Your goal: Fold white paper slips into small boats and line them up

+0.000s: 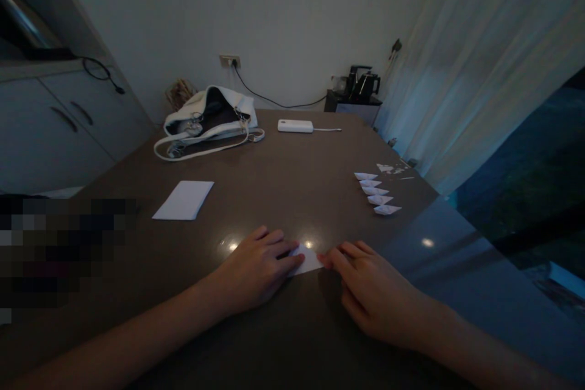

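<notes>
half-open left hand (261, 267) presses white paper (309, 262), curled right hand (368, 285) touching its right tip, grip unclear

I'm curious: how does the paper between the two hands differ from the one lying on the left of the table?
The small paper shows far less surface than the larger paper, though fingers hide part of it. The left hand partly covers the small paper and the right hand is at its edge, while no hand touches the larger paper. Both are white and lie on the table.
</notes>
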The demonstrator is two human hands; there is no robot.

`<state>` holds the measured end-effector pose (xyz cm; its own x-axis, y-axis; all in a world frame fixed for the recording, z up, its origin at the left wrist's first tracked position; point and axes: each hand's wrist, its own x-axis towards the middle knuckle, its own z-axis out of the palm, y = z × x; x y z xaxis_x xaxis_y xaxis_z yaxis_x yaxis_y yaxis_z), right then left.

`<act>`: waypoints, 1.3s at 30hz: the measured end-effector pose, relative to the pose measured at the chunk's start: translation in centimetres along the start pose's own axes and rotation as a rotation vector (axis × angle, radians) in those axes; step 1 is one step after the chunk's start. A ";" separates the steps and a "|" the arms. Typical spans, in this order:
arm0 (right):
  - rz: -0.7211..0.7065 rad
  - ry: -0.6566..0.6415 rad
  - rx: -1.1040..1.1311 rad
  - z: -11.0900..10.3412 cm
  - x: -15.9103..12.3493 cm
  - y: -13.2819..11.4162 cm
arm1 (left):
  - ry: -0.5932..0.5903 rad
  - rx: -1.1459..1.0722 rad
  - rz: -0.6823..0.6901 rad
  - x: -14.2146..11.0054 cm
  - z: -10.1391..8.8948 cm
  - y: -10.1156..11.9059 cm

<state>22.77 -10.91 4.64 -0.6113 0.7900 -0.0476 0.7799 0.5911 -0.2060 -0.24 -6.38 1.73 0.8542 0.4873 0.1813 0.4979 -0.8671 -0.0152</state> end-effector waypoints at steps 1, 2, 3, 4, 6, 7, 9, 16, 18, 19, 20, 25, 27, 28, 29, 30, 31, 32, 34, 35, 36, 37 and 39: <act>0.007 -0.008 0.007 0.0 -0.2 0.1 | 0.000 -0.005 -0.002 0.0 0.0 0.0; 0.013 -0.012 0.010 -0.1 -0.4 0.1 | 0.000 -0.010 -0.006 0.0 0.0 0.0; 0.016 -0.016 0.009 -0.1 -0.4 0.1 | -0.003 -0.018 -0.013 0.0 0.0 0.0; 0.016 -0.017 0.005 -0.1 -0.5 0.1 | -0.004 -0.028 -0.020 0.0 0.0 0.0; 0.012 -0.009 -0.012 -0.1 -0.5 -0.1 | -0.009 -0.060 -0.031 -0.1 0.0 0.0; 0.010 -0.002 -0.018 0.0 -0.4 -0.1 | -0.015 -0.081 -0.035 -0.1 -0.1 0.0; 0.005 0.017 -0.020 0.0 -0.2 -0.2 | -0.030 -0.130 -0.047 -0.1 -0.1 0.0; -0.069 0.024 0.044 -0.7 1.8 0.9 | -0.015 -0.187 -0.091 -0.3 0.1 0.4; -0.114 0.018 0.021 -0.8 2.7 1.0 | -0.003 -0.193 -0.086 -0.3 0.1 0.4; -0.135 0.018 0.008 -0.8 3.1 1.0 | 0.003 -0.193 -0.091 -0.3 0.1 0.4; -0.155 0.024 0.004 -0.8 3.5 1.0 | 0.006 -0.192 -0.099 -0.3 0.1 0.4; -0.213 0.033 0.108 -0.1 4.5 1.1 | 0.022 -0.152 -0.134 -0.1 0.1 0.5; -0.237 0.028 0.152 0.1 4.7 1.4 | 0.033 -0.154 -0.118 -0.1 0.3 0.4; -0.246 0.031 0.169 0.1 4.8 1.5 | 0.039 -0.168 -0.114 -0.1 0.3 0.4; -0.250 0.033 0.183 0.2 4.9 1.6 | 0.048 -0.192 -0.116 -0.1 0.4 0.3; -0.246 0.037 0.194 0.3 5.0 1.7 | 0.058 -0.228 -0.124 -0.1 0.5 0.2; -0.236 0.044 0.204 0.4 5.0 1.7 | 0.069 -0.276 -0.137 0.0 0.6 0.1; -0.222 0.049 0.212 0.5 5.1 1.8 | 0.079 -0.333 -0.152 0.0 0.7 -0.1; -0.190 0.062 0.234 0.7 5.2 1.8 | 0.095 -0.456 -0.193 0.2 0.9 -0.4; -0.175 0.073 0.249 0.9 5.2 1.9 | 0.097 -0.510 -0.219 0.2 0.9 -0.5; -0.162 0.083 0.265 1.0 5.3 1.9 | 0.095 -0.554 -0.248 0.3 1.0 -0.6; -0.153 0.088 0.284 1.1 5.4 2.0 | 0.093 -0.587 -0.275 0.4 1.0 -0.7; -0.133 0.093 0.325 1.3 5.5 2.1 | 0.086 -0.631 -0.321 0.5 1.0 -0.8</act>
<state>20.91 -5.53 2.70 -0.6779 0.7300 0.0866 0.6019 0.6189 -0.5047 -0.08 -5.33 0.84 0.6525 0.7410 0.1587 0.5189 -0.5895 0.6191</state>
